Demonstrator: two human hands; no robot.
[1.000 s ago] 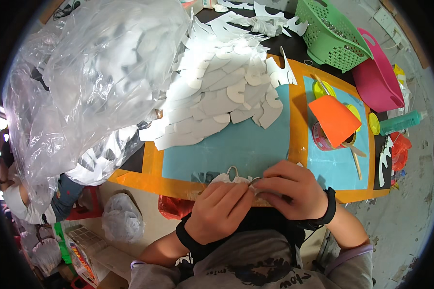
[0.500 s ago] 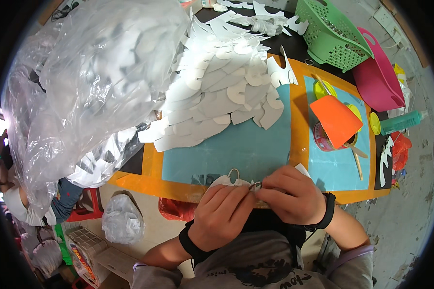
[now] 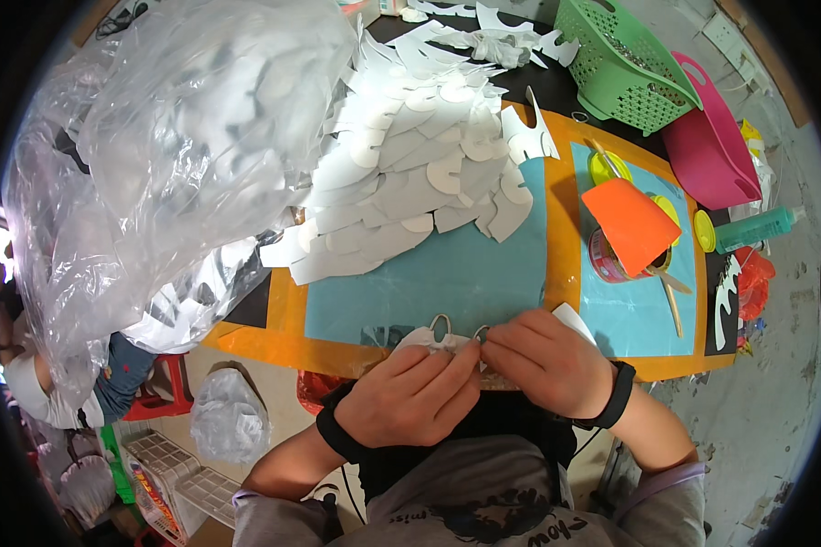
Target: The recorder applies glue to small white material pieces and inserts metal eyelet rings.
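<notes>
Both of my hands meet at the near edge of the table. My left hand (image 3: 417,390) is closed, pinching a white cut-out piece (image 3: 412,339) that shows above its fingers. A thin pale ring (image 3: 441,325) stands up from that piece. Close against it, my right hand (image 3: 549,363) is closed too, its fingertips pinching a small ring (image 3: 481,334) at the piece's right end. How the ring joins the piece is hidden by my fingers. Another white edge (image 3: 572,319) pokes out beyond my right hand. Farther off lies a large heap of overlapping white cut-out pieces (image 3: 410,173).
A big clear plastic bag (image 3: 201,137) of white pieces bulges at left. On the right stand an open can (image 3: 602,260) under an orange sheet (image 3: 631,223), a wooden stick (image 3: 673,310), a teal bottle (image 3: 755,230), a green basket (image 3: 629,77) and a pink basket (image 3: 711,146).
My left hand has shifted slightly left and my right hand slightly upward, both still pinching. The small ring now stands more upright between my fingertips. The view has moved a little.
</notes>
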